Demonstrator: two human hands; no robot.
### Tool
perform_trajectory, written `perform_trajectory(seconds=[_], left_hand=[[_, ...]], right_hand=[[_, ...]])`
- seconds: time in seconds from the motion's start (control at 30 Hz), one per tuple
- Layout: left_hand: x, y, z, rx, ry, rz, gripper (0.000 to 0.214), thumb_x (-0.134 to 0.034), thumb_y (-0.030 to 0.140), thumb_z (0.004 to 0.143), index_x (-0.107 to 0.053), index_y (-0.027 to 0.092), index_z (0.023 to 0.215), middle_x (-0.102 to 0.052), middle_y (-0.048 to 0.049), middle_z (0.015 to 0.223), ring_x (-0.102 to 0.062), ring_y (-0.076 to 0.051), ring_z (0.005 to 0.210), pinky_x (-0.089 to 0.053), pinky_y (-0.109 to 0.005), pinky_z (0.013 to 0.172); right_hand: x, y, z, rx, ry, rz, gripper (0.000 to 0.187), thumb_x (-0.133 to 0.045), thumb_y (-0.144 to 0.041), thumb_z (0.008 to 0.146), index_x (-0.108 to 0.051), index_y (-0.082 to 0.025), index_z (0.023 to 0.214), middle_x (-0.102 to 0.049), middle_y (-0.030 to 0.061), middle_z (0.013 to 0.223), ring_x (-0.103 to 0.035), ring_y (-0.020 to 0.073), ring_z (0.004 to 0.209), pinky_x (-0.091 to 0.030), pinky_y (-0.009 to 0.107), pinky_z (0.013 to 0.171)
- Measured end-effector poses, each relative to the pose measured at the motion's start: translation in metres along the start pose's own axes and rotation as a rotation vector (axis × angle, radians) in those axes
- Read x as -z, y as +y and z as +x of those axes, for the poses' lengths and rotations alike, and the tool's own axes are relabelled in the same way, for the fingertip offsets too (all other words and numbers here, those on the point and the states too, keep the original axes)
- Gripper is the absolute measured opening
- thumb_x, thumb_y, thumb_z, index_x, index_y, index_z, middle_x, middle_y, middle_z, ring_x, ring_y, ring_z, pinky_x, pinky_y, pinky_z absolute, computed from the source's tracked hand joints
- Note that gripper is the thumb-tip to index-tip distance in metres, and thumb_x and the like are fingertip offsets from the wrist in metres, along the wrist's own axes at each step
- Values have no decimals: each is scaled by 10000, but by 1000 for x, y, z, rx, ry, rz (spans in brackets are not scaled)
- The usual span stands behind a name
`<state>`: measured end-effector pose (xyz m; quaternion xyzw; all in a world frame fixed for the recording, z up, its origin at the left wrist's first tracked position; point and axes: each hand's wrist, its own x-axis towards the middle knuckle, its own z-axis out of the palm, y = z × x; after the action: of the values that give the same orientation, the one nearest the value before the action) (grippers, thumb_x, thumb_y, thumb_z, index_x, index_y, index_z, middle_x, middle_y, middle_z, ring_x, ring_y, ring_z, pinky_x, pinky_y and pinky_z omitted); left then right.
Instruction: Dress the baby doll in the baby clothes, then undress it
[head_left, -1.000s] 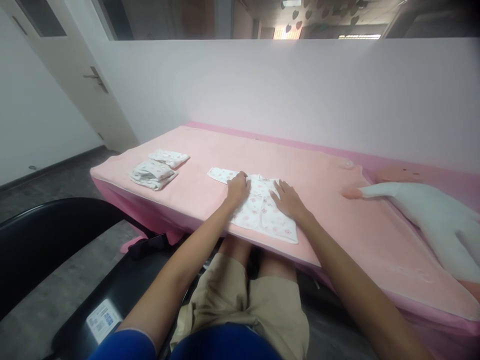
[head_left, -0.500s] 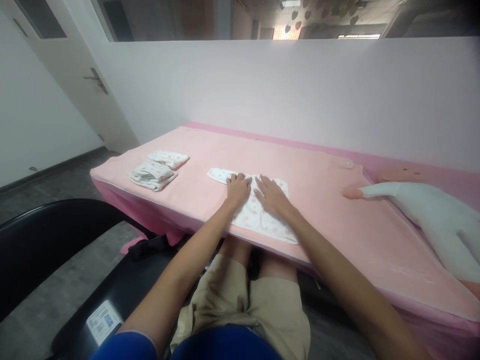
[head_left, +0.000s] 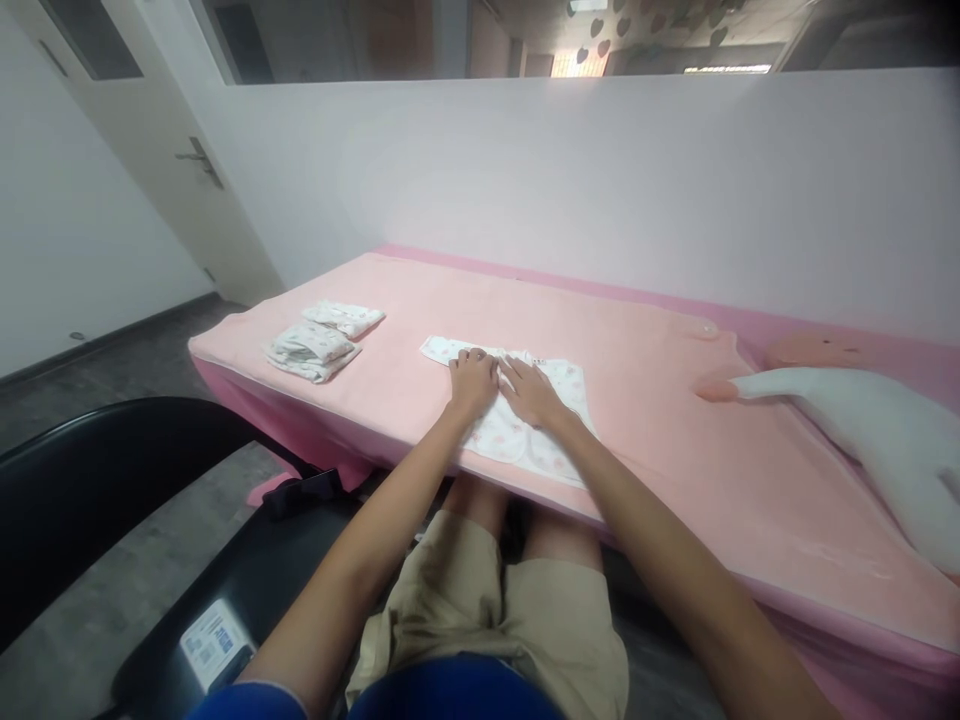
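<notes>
Lying flat on the pink cover (head_left: 652, 430), near the table's front edge: one small white garment (head_left: 559, 462), pink-printed, directly beneath the fingers of both hands. Long axis of its body: from the neckline on the far side down toward the wearer, the hem close to the front edge. One sleeve (head_left: 441, 348): stretched out to the left, past the left hand, which is the nearer of the two to it. Left hand (head_left: 474, 383): on the garment's left upper part, fingers close together and bent; whether cloth is pinched under them cannot be told. Right hand (head_left: 529, 390): just beside the left, palm down over the front, fingers extended and slightly spread, pointing away and leftward. To the left, well apart: a folded stack (head_left: 311, 350) of similar printed cloth, with a smaller folded piece (head_left: 345, 318) just beyond it. To the right: a white stuffed toy (head_left: 862, 410), cut off by the frame edge. Hidden or uncertain: the middle of the chest, covered by the hands; the opposite sleeve, not discernible; the right lower side, partly behind the right forearm; the print, too blurred for detail.
</notes>
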<state>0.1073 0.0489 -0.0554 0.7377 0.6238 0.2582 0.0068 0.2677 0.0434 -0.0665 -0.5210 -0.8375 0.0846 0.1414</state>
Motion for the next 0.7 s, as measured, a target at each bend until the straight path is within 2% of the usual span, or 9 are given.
perform_trajectory(seconds=[0.17, 0.33, 0.5, 0.7], left_hand=[[14, -11, -10, 1, -26, 48, 303, -422, 358, 1067, -662, 278, 1233, -579, -101, 1439, -457, -327, 1311, -336, -500, 1104], [33, -18, -24, 64, 68, 64, 255, -496, 381, 1032, -635, 208, 1158, -605, -171, 1304, -491, -352, 1235, -397, -485, 1033], [50, -24, -35, 141, 49, 82, 253, -523, 411, 1015, -690, 220, 1018, -626, -169, 1214, -522, -372, 1155, -424, -512, 985], [60, -32, -35, 132, -3, 21, 312, -492, 410, 1015, -772, 272, 1019, -665, -138, 1201, -543, -361, 1152, -414, -520, 1018]], right_hand=[[-3, 1, 1, -19, 0, -16, 682, -129, -528, 1101, -245, -222, 1699, -210, 44, 1759, -179, 248, 1631, -103, 526, 1333], [-4, 1, 1, -28, 7, -26, 683, -134, -533, 1099, -261, -222, 1694, -210, 40, 1759, -187, 251, 1628, -112, 522, 1333], [-4, 0, -1, -32, 18, -21, 690, -134, -543, 1097, -270, -223, 1693, -216, 33, 1758, -201, 256, 1625, -132, 521, 1332], [-6, 3, -1, -27, 33, -9, 683, -139, -551, 1095, -281, -245, 1689, -233, 23, 1753, -211, 259, 1622, -141, 527, 1328]])
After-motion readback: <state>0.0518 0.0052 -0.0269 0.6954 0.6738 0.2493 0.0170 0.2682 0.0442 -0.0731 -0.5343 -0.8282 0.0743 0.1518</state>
